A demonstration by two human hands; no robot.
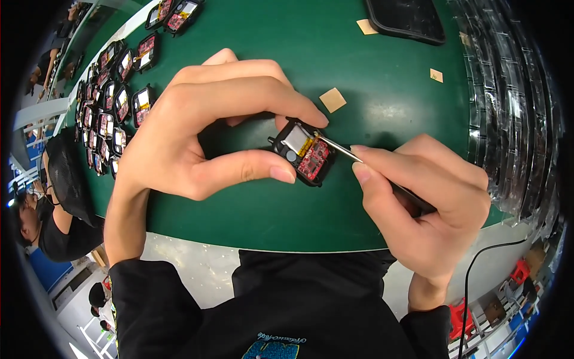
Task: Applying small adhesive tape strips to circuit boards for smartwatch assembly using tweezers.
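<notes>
My left hand [215,125] grips a small black device housing [310,178] between thumb and fingers, above the green table. Its back is off, baring a red circuit board [313,161], a silver battery [297,139] with yellow tape, and a round grey part. In my right hand [427,197] are slim metal tweezers [339,147], pinched between thumb and forefinger. Their tip touches the upper right corner of the housing, beside the yellow tape. What the tip has hold of there, if anything, is too small to tell.
Several similar opened devices [107,125] crowd the table's left side. A black tray [406,21] lies at the far right, and small tan paper squares [333,100] are scattered about. Stacked clear plastic trays [502,107] line the right edge. Another person [57,221] sits at the left.
</notes>
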